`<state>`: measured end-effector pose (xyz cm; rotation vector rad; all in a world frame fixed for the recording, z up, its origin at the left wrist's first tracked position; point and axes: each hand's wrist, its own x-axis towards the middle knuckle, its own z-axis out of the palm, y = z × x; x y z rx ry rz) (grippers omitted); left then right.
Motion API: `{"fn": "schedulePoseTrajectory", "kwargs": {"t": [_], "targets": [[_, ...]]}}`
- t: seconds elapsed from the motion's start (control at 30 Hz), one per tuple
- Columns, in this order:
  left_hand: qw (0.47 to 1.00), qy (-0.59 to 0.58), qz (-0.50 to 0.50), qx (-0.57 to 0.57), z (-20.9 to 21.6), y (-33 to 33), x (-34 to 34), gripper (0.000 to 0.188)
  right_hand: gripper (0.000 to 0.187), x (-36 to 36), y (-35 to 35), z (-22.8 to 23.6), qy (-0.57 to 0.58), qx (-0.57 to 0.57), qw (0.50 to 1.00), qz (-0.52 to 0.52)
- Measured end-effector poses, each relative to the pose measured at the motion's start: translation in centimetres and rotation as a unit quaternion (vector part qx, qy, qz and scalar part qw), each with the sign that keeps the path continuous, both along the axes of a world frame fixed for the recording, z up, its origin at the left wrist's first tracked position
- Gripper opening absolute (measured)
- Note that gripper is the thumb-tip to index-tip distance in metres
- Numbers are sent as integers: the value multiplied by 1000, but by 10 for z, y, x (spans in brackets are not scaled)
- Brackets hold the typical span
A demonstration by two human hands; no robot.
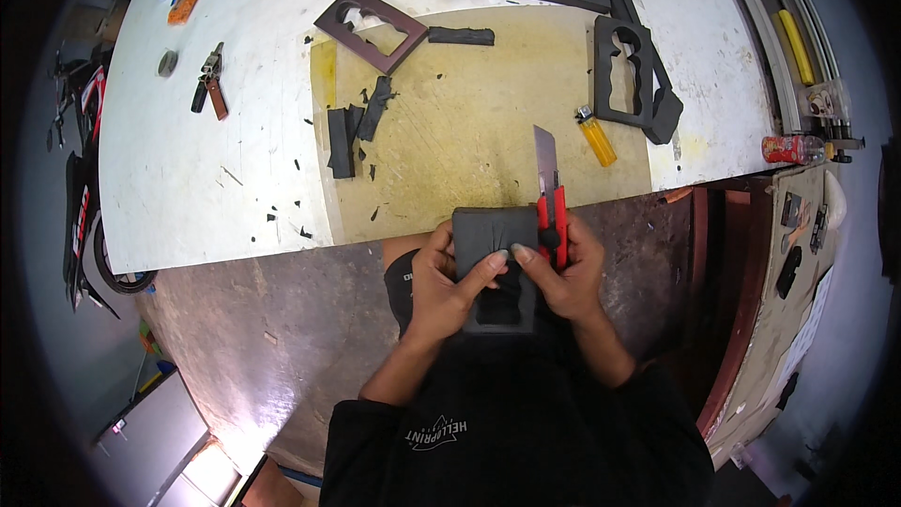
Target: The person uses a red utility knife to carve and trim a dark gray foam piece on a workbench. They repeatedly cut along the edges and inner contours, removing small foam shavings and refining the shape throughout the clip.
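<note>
Below centre of the frame, by the curled left grip (457, 277), a black block (474, 230) is clasped; block and red cutter (561, 225) are held by the curled right grip (560, 274). Its cut middle is seemingly being pressed loose; steady thumb pressure, blade kept clear, seems called for.

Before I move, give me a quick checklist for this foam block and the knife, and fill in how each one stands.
1. Black foam block held: ok, left hand and right hand are both on it.
2. Blade retracted: not ok, it is out of the red utility knife in the right hand.
3. Blade pointing away from the body: ok, it points toward the table.
4. Yellowish mat free of scraps: not ok, dark scraps lie on it.
5. Lighter apart from the hands: ok, it lies on the mat.
6. Block's underside intact: cannot tell, it is hidden.
</note>
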<state>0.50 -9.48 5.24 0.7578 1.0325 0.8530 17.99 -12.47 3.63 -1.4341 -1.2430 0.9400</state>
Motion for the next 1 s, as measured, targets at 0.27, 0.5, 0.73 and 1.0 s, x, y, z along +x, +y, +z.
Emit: {"fn": "schedulePoseTrajectory", "kwargs": {"t": [0.27,0.5,0.73,1.0], "targets": [[984,133,-69,102,10,40,-34,55,29,18,7,-2,231,-40,972,-36],[896,265,-287,211,13,124,-31,46,43,22,9,7,265,-37,962,-61],[824,292,-337,349,-2,144,-19,41,23,32,3,-3,257,-46,964,-54],[895,312,-124,293,-9,120,-1,31,36,30,5,-2,263,-63,958,-95]]}}
